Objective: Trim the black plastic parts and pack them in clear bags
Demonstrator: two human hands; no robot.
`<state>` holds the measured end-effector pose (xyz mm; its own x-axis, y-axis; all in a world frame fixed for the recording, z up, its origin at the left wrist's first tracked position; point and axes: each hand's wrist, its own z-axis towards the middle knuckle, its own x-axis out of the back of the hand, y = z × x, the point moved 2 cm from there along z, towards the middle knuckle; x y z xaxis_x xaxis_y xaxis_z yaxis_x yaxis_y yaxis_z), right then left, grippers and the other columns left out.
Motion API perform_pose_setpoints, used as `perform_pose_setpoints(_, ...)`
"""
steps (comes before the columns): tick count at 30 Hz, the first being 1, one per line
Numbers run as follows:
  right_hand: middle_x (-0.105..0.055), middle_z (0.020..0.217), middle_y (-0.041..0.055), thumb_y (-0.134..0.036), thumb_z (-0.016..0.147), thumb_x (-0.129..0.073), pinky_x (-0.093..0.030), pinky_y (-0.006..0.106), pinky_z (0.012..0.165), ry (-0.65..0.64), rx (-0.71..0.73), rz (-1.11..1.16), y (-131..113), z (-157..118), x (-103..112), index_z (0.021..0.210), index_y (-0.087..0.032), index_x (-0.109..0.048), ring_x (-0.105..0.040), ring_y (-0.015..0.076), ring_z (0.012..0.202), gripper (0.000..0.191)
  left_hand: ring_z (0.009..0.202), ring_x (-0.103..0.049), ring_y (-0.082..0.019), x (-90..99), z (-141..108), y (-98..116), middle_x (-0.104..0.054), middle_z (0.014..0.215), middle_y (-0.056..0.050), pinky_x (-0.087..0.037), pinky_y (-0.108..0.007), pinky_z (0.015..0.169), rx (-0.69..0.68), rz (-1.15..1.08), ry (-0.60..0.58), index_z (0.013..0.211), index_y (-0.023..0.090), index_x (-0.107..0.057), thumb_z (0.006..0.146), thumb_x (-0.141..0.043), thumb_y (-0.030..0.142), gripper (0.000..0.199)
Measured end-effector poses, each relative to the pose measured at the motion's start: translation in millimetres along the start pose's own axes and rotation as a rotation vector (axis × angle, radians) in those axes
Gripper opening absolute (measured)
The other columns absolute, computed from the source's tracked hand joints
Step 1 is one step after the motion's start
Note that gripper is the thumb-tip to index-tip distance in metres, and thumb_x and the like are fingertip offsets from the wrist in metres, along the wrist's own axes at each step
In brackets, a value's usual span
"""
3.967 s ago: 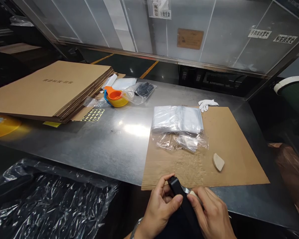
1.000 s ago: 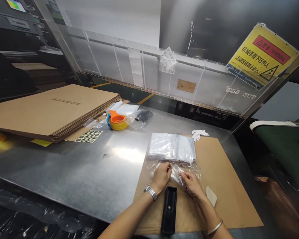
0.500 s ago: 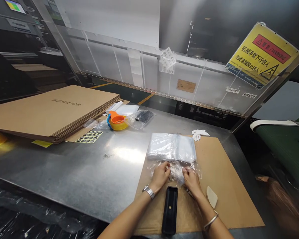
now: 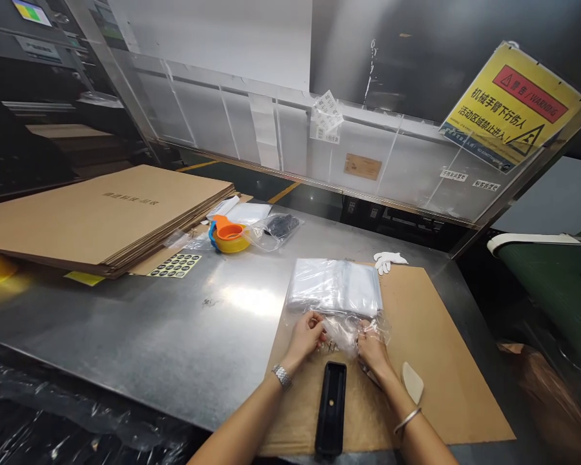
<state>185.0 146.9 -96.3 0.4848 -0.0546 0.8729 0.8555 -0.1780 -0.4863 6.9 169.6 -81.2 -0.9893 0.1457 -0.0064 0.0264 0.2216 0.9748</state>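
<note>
**Clear Bag Held Between Both Hands**

The small clear bag (image 4: 343, 334) lies between the fingers of the two hands, just in front of the stack of plastic bags (image 4: 334, 287). The fingers of the left hand (image 4: 307, 337) are pinched narrow on its left edge. The fingers of the right hand (image 4: 372, 343) are curled in and closed on the film at its right side; their exact grip is partly hidden from where I stand.

Both forearms reach forward from the near edge and angle inward, palms turned toward each other. The left wrist carries a metal watch (image 4: 281, 376); the right forearm carries a bangle (image 4: 407, 421). The black case (image 4: 330, 410) lies between the forearms, hollow side up, apart from the hands. The beige pad (image 4: 412, 382) lies just to the right of the right forearm.

These items rest on a cardboard sheet (image 4: 455, 387), which covers the right part of the metal tabletop (image 4: 198, 349). A white glove (image 4: 388, 259) lies at the sheet's far edge. To the left: stacked cardboard (image 4: 126, 213), a sticker sheet (image 4: 175, 265) and a yellow tape roll (image 4: 232, 244). Behind the tabletop stands a framed panel; a yellow warning sign (image 4: 516, 106) hangs at its upper right.
</note>
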Motion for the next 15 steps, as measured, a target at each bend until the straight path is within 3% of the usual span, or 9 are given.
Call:
perform_pose_setpoints(6, -0.052, 0.122, 0.0114, -0.027, 0.09, -0.045, -0.045, 0.043, 0.088, 0.126, 0.081, 0.06, 0.3, 0.0, -7.5, 0.124, -0.016, -0.045, -0.053, 0.0228, 0.107, 0.035, 0.045, -0.052, -0.011, 8.0, -19.4, 6.0, -0.051, 0.052, 0.006, -0.035, -0.018, 0.037, -0.095, -0.083, -0.006, 0.065, 0.016, -0.051, 0.068, -0.062, 0.021, 0.012)
perform_pose_setpoints(9, -0.051, 0.123, 0.017, -0.023, 0.091, -0.035, -0.043, 0.041, 0.091, 0.134, 0.137, 0.053, -2.2, -7.5, -9.1, 0.129, -0.011, -0.041, -0.049, 0.0255, 0.114, 0.041, 0.046, -0.05, -0.01, 16.2, -25.8, 8.4, -0.053, 0.054, 0.005, -0.036, -0.018, 0.04, -0.151, -0.125, 0.078, 0.063, 0.016, -0.053, 0.067, -0.062, 0.023, 0.012)
perform_pose_setpoints(12, -0.056, 0.116, 0.0137, -0.024, 0.092, -0.037, -0.044, 0.04, 0.089, 0.121, 0.191, 0.034, -3.3, -15.1, -6.3, 0.123, -0.012, -0.047, -0.053, 0.0228, 0.107, 0.035, 0.053, -0.05, -0.007, 27.9, -29.6, 13.5, -0.06, 0.075, 0.001, -0.039, -0.018, 0.046, -0.216, -0.189, 0.221, 0.067, 0.017, -0.053, 0.071, -0.059, 0.027, 0.012)
perform_pose_setpoints(15, -0.059, 0.11, 0.0077, -0.029, 0.09, -0.046, -0.046, 0.04, 0.083, 0.116, 0.207, 0.005, -6.8, -20.2, 1.5, 0.115, -0.015, -0.052, -0.058, 0.0189, 0.096, 0.029, 0.057, -0.052, -0.007, 31.7, -31.6, 17.1, -0.062, 0.097, -0.003, -0.041, -0.019, 0.047, -0.236, -0.225, 0.237, 0.067, 0.016, -0.054, 0.07, -0.061, 0.027, 0.013)
